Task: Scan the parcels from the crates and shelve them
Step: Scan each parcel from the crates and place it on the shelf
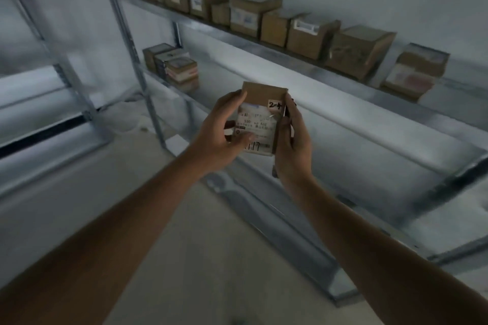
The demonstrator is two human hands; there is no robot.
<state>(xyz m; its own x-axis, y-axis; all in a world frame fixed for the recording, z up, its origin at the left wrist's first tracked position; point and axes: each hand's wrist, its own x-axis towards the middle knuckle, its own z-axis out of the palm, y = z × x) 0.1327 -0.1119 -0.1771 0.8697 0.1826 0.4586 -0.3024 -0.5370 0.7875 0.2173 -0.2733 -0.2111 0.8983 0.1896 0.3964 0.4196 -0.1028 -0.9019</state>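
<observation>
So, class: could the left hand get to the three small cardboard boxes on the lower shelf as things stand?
Probably not yet: the left hand grips the brown labelled cardboard parcel together with the right hand; the way to the three small boxes looks open.

Dim, cool grey light with no clear source and only soft shadows. Motion blur smears the grey metal shelving rack [184, 24] and brown cardboard boxes [253, 12]; wide-angle distortion bends the edges.

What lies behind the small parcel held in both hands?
Behind the parcel, held by the left hand and right hand, runs a bare stretch of metal shelf. The part of the shelf directly behind the parcel is covered.
</observation>
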